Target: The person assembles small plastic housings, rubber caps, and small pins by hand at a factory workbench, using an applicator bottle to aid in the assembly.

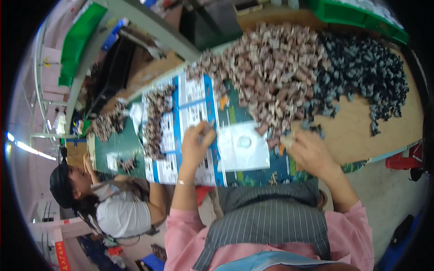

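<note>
My left hand is over the printed blue-and-white sheets. Its fingers are curled together, and a small bit at the fingertips is too blurred to name. At the near edge of a heap of small brown pieces, my right hand has its thumb and fingers pinched together. Whatever is in that pinch cannot be made out; brown pieces and an orange bit lie beside the fingertips. Between my hands lies a white sheet with a small round translucent spot or thing on it.
Small dark grey pieces are heaped at the far right on brown board. Rows of brown pieces sit on the printed sheets. A person in a white shirt works at the table's left. Green bins stand behind; a red stool is at right.
</note>
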